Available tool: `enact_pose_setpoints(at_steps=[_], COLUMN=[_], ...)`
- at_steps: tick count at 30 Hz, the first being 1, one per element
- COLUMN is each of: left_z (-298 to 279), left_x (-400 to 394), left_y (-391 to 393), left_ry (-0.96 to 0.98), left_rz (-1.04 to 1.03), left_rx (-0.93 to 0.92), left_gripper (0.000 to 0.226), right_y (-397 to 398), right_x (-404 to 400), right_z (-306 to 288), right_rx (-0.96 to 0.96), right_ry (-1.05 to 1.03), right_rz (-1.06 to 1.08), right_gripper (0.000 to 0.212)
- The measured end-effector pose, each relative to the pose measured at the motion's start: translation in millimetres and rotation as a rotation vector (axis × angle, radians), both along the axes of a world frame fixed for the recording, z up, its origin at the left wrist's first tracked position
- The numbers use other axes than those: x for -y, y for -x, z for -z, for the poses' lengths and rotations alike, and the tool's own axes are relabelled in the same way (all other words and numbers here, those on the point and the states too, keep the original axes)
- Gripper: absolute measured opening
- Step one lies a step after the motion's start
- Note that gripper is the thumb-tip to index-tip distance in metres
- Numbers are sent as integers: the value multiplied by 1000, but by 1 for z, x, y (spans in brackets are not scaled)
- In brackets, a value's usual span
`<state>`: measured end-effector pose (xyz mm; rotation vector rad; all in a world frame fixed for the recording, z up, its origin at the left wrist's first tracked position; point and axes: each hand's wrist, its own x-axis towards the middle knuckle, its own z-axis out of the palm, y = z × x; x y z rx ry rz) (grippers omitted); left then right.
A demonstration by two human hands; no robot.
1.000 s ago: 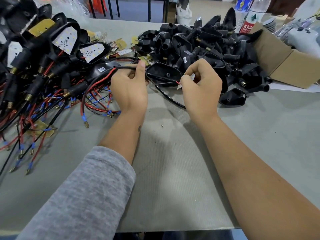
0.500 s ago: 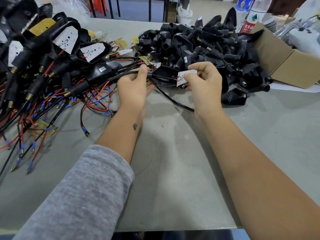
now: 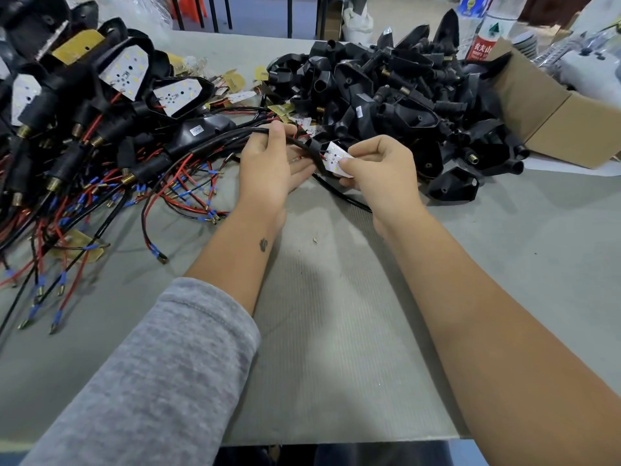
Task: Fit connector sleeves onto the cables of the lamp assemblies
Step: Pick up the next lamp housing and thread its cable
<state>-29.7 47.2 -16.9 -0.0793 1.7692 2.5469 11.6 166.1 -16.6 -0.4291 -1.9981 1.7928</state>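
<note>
Flanking hands, wired lamps (image 3: pixel 100 129), black housings (image 3: pixel 403 95)

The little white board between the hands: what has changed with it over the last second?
The right hand drew the white LED board into view; a second ago it was almost hidden in the fingers, now it is pinched face up beside the black housing. The left hand still grips the black cable, and both hands have shifted slightly away from the person. The piles on either side look unchanged.

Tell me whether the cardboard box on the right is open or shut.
Open: the cardboard box lies with its mouth toward the black housings heaped against it.
</note>
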Motion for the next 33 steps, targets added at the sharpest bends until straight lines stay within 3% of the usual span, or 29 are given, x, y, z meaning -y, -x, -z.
enact_pose_setpoints(at_steps=[13, 17, 23, 30, 33], left_z=[1, 0, -2, -2, -2], left_x=[-3, -2, 6, 6, 5], left_y=[-2, 0, 7, 7, 7], left_ry=[3, -39, -129, 81, 122], left_rz=[-3, -18, -132, -11, 38], left_rx=[-44, -25, 14, -104, -139], left_gripper=[31, 32, 31, 31, 32], right_y=[6, 5, 2, -4, -9], right_x=[-6, -5, -2, 0, 7], right_z=[4, 4, 0, -3, -9], right_rx=[75, -14, 37, 7, 0], right_ry=[-244, -387, -245, -449, -273], right_rz=[56, 56, -176, -236, -389], right_gripper=[22, 24, 4, 29, 41])
